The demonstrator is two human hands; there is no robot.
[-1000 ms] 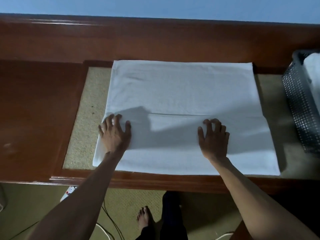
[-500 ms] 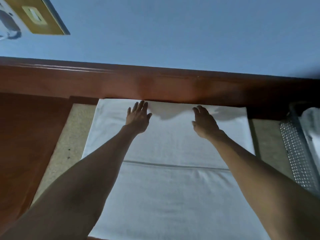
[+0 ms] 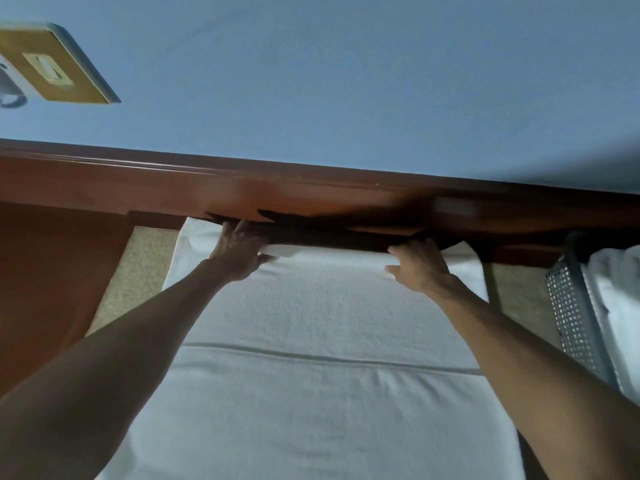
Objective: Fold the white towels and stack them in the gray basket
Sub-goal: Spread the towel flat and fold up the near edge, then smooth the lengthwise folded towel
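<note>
The surface is a reddish-brown wooden desk (image 3: 52, 271) with a raised back ledge against the blue wall; set into its top is a speckled beige inlay panel (image 3: 138, 271) — the white towel (image 3: 311, 393) lies spread flat on it, covering most of the panel; at the right the gray perforated basket (image 3: 571, 317) stands on the same panel, just beside the towel's edge

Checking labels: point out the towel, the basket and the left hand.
towel (image 3: 322, 306): head view, flat middle of the cloth between the arms.
basket (image 3: 571, 317): head view, perforated side wall.
left hand (image 3: 239, 252): head view, back of the hand gripping the towel's far edge.
</note>
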